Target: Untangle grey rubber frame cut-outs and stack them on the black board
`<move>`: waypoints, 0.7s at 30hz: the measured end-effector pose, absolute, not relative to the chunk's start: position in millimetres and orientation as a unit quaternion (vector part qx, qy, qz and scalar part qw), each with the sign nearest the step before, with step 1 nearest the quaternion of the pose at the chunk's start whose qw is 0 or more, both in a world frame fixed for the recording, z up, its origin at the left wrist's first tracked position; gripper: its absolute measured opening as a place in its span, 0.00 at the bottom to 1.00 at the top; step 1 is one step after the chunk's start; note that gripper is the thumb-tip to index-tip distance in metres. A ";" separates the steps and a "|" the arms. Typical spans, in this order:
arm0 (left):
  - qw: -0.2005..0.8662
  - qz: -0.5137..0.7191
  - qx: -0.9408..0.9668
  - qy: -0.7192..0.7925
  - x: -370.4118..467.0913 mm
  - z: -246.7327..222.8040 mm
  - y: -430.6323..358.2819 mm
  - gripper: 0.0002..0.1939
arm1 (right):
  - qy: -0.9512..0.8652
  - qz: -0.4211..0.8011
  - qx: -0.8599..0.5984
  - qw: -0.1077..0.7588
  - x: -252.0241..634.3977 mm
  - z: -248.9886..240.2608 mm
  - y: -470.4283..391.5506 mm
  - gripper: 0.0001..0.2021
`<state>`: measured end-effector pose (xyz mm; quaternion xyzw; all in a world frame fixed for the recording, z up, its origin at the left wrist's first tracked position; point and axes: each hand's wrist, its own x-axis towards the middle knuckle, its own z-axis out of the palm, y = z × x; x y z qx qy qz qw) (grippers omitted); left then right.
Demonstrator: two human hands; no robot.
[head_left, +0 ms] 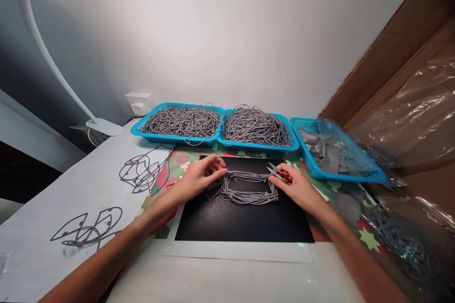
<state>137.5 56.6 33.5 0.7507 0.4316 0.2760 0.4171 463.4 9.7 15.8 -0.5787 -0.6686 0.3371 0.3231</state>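
Note:
A stack of thin grey frame-shaped gaskets [249,197] lies in a rough rectangle on a black mat [245,227]. My left hand [208,172] is at the stack's upper left corner, thumb and fingertips pinched together on the grey strands. In my right hand [293,183] is a small pair of red-handled scissors [283,175], with the blades pointing up and left. The thumb side of that hand touches the right end of the stack. A loose grey strand [213,192] shows under the left fingers.
Two blue baskets [174,139] [258,147] heaped with grey gaskets stand along the wall. A third blue basket [313,166] at right holds grey sheet scraps [325,151]. Loose gaskets [142,175] lie left. A lamp [104,127], cardboard [391,57] and plastic-bagged gaskets [401,241] flank the table.

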 end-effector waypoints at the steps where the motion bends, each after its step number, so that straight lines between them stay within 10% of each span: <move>1: 0.412 0.272 0.753 0.435 135.8 34.0 56.9 0.19 | -0.666 0.333 -0.581 0.329 462.7 14.0 8.2 0.19; 21: 0.408 0.044 0.812 0.416 84.9 79.3 44.0 0.24 | -0.638 0.145 -0.643 0.398 459.9 10.6 -1.5 0.16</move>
